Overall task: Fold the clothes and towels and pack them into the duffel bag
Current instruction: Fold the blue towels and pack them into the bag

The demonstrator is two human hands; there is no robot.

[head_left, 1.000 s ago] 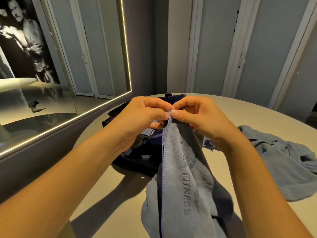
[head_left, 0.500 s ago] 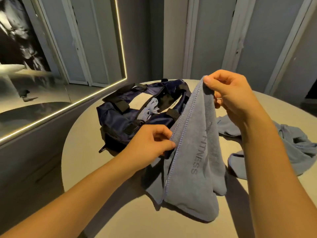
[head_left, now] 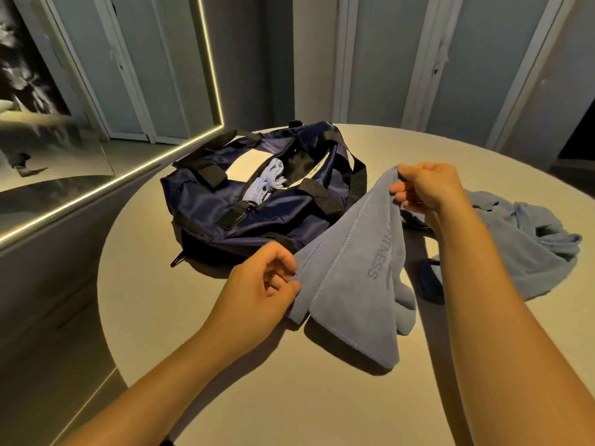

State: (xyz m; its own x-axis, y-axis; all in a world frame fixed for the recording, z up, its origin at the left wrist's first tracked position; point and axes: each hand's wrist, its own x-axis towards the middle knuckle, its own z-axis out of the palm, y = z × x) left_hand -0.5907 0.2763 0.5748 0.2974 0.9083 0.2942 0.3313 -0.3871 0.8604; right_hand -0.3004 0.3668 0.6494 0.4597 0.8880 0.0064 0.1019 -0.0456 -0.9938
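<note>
- Pinched with the left hand (head_left: pixel 257 284), thumb against curled fingers, the stitched near hem of a soft blue-grey terry towel (head_left: pixel 351 284) embossed "FITNESS"
- Gripped with the right hand (head_left: pixel 428 188) the towel's far corner, fingers curled round the cloth, higher and farther out than the left hand
- Held it doubled as a slanted band between both hands, its lower end slumped on the round beige table (head_left: pixel 225 381) just right of the left hand
- Found just beyond the left hand a glossy navy duffel bag (head_left: pixel 273 220), unzipped, black webbing straps (head_left: pixel 325 196) flopped aside, pale blue cloth (head_left: pixel 264 188) bundled inside
- Could not tell whether the towel's upper edge touched the bag or merely crossed in front of it
- Found open tabletop left of and nearer than the left hand, out to the curved edge
- Found right of the right forearm a crumpled blue-grey garment (head_left: pixel 521 249), apart from the bag
- Noted far left of the left hand a mirrored wall edged with a lit strip (head_left: pixel 214 75)
</note>
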